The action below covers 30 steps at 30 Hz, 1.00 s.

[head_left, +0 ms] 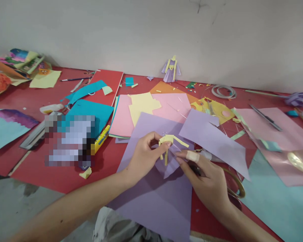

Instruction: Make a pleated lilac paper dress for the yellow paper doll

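Between thumb and fingers, my left hand (147, 153) pinches a small purple and yellow paper figure (168, 138), with thin yellow strips sticking out. My right hand (209, 176), a bandage on one finger, is closed at the figure's purple lower edge; its fingertips pinch the paper there. Both hands are above a large purple sheet (151, 201) on the red table. Under and beside my right hand lie scissors (238, 188), their blades mostly hidden. A finished-looking purple and yellow paper doll (171, 69) leans upright against the wall.
Left are a glue stick box (101, 138), a steel ruler (35, 136), teal paper (101, 111) and a blurred-out object (68, 139). Pink sheets (121, 114) lie behind. On the right are another purple sheet (212, 134), a cutter (266, 117), light-blue paper (274, 201) and coiled tubing (223, 91).
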Each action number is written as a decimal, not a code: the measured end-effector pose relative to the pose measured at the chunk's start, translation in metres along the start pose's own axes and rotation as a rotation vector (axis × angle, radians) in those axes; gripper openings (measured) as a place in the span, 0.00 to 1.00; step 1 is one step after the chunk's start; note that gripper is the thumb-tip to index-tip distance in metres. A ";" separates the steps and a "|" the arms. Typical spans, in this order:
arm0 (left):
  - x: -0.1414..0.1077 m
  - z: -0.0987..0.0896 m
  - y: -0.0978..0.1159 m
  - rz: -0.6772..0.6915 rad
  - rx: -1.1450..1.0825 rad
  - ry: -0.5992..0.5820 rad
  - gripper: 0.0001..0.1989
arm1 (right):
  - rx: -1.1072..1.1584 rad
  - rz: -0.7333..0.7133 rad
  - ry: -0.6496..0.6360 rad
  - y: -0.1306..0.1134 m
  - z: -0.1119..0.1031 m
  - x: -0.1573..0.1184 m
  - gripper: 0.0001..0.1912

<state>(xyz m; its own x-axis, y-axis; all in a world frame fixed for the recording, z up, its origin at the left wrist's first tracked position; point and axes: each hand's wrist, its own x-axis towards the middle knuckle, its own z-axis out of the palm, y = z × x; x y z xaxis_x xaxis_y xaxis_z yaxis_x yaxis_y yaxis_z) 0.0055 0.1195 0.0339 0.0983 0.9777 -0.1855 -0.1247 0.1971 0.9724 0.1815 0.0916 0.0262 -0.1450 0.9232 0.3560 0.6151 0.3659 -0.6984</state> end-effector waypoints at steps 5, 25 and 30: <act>0.000 -0.001 -0.002 0.006 -0.003 0.002 0.15 | -0.039 0.013 -0.012 -0.001 0.000 -0.001 0.12; 0.005 -0.001 -0.004 -0.108 -0.161 -0.117 0.12 | -0.057 0.063 0.017 0.000 -0.001 0.003 0.11; 0.006 -0.008 -0.002 -0.022 0.040 -0.155 0.09 | -0.026 0.085 -0.009 0.002 -0.003 0.004 0.11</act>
<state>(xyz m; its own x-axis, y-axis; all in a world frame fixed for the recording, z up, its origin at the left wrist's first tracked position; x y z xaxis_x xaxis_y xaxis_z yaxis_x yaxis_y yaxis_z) -0.0014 0.1256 0.0294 0.2517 0.9498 -0.1855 -0.0814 0.2118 0.9739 0.1843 0.0956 0.0286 -0.0980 0.9519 0.2903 0.6453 0.2828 -0.7096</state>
